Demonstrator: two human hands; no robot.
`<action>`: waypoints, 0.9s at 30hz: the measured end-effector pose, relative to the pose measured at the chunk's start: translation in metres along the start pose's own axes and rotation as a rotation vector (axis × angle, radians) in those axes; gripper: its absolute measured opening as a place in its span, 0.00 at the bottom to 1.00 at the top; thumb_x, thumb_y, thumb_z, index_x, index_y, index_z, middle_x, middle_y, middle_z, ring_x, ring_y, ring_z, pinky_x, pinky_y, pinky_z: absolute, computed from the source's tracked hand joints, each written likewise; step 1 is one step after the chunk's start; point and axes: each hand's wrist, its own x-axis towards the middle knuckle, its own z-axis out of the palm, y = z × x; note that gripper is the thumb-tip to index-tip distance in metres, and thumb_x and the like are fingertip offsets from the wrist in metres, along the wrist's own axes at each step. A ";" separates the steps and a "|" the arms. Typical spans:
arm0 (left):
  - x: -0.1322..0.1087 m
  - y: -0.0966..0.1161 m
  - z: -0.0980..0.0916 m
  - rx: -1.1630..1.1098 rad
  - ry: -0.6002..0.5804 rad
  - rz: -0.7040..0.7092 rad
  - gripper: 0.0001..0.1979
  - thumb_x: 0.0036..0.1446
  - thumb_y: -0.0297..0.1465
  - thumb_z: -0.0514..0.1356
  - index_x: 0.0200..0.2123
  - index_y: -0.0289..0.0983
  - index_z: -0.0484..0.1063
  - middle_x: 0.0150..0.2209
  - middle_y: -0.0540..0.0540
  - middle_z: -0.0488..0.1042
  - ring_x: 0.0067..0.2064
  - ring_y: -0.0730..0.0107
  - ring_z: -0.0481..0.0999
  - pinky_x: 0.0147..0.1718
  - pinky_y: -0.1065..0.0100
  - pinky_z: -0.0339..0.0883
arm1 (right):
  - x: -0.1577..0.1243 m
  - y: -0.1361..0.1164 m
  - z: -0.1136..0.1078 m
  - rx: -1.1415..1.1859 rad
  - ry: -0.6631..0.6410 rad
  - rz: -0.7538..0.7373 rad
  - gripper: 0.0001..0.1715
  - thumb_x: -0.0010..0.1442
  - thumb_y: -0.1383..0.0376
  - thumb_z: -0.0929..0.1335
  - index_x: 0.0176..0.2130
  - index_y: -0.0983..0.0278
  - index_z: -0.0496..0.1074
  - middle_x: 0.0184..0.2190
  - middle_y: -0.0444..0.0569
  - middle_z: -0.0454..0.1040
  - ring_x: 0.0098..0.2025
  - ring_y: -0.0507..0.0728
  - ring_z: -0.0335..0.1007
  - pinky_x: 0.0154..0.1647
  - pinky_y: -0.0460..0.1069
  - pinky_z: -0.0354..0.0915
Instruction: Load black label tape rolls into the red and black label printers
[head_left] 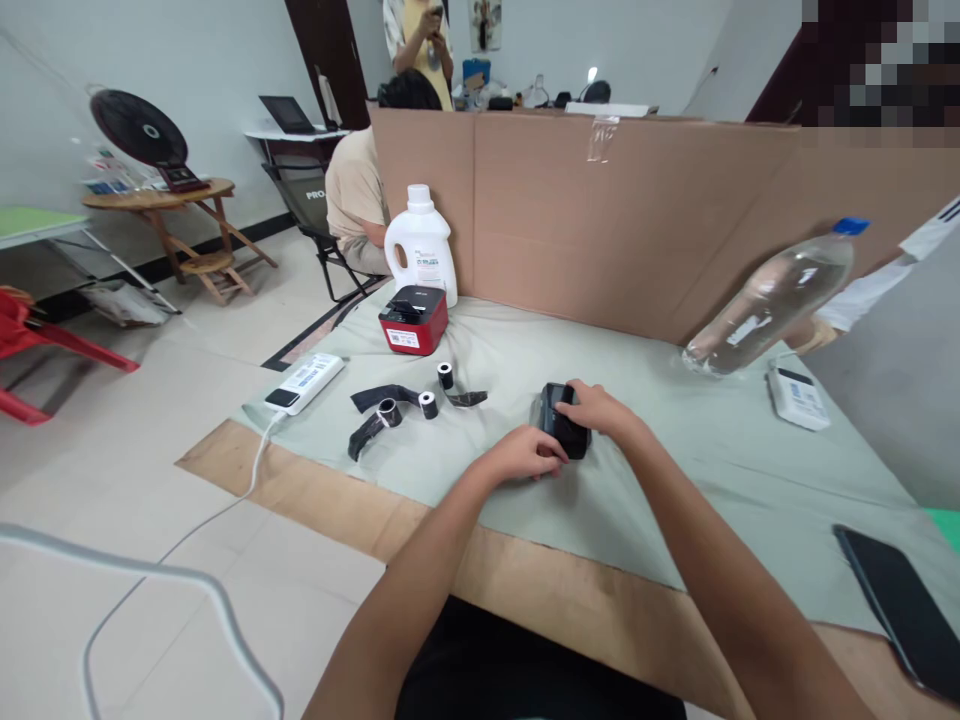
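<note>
A small black box-shaped device with a glossy top sits on the green cloth, between my two hands. My left hand holds its near left side with curled fingers. From the far right, my right hand grips it, one finger lying across the top. To the left are several small rolls: one black-sided roll stands upright, another roll is close by, and a third roll trails a dark strip. Other dark strips lie beside them. What the fingertips touch underneath is hidden.
A red-and-black box stands before a white jug. A cardboard wall borders the back. A clear bottle leans at right; a phone lies near. A cabled white power bank is left. Other people are beyond.
</note>
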 end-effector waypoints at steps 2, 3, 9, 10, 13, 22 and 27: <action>-0.001 0.001 0.001 0.036 -0.003 0.014 0.16 0.54 0.29 0.58 0.43 0.37 0.82 0.32 0.46 0.82 0.23 0.73 0.73 0.29 0.69 0.68 | -0.012 -0.014 0.013 0.024 0.062 0.075 0.44 0.55 0.41 0.69 0.60 0.62 0.63 0.52 0.67 0.67 0.39 0.66 0.77 0.39 0.58 0.70; -0.001 0.001 0.001 0.050 -0.004 0.015 0.15 0.54 0.29 0.59 0.42 0.37 0.83 0.32 0.46 0.82 0.24 0.72 0.73 0.29 0.69 0.68 | -0.016 -0.021 0.019 0.019 0.096 0.113 0.47 0.53 0.40 0.71 0.61 0.63 0.61 0.54 0.68 0.65 0.42 0.68 0.77 0.41 0.59 0.70; -0.001 0.003 0.002 0.132 -0.006 0.014 0.16 0.53 0.29 0.58 0.42 0.37 0.82 0.31 0.47 0.82 0.23 0.73 0.72 0.32 0.69 0.68 | -0.025 0.015 0.012 0.081 0.287 0.130 0.46 0.50 0.45 0.73 0.61 0.60 0.61 0.51 0.61 0.66 0.45 0.68 0.76 0.44 0.57 0.70; -0.001 0.004 0.002 0.144 -0.007 0.016 0.15 0.54 0.29 0.58 0.42 0.37 0.82 0.31 0.48 0.82 0.23 0.74 0.72 0.32 0.69 0.67 | -0.026 0.038 0.005 0.106 0.345 0.136 0.44 0.51 0.45 0.73 0.60 0.60 0.63 0.50 0.59 0.67 0.45 0.67 0.76 0.45 0.57 0.69; -0.002 0.005 0.003 0.177 -0.006 0.015 0.15 0.54 0.30 0.58 0.41 0.37 0.82 0.31 0.48 0.82 0.23 0.74 0.72 0.32 0.71 0.66 | -0.029 0.123 -0.021 0.152 0.539 0.186 0.45 0.51 0.48 0.74 0.62 0.63 0.64 0.49 0.60 0.68 0.46 0.68 0.74 0.48 0.59 0.68; -0.003 0.011 0.002 0.237 -0.006 0.022 0.15 0.54 0.29 0.58 0.41 0.38 0.83 0.31 0.49 0.82 0.25 0.73 0.74 0.34 0.70 0.66 | -0.046 0.250 -0.059 0.257 0.730 0.428 0.41 0.43 0.55 0.78 0.55 0.65 0.74 0.52 0.72 0.69 0.53 0.77 0.70 0.47 0.64 0.63; -0.004 0.011 0.001 0.206 0.000 0.040 0.15 0.53 0.28 0.57 0.40 0.37 0.82 0.31 0.49 0.82 0.23 0.75 0.72 0.32 0.71 0.66 | -0.038 0.235 -0.058 0.157 0.684 0.595 0.50 0.41 0.56 0.80 0.59 0.71 0.72 0.57 0.89 0.62 0.55 0.85 0.67 0.43 0.68 0.59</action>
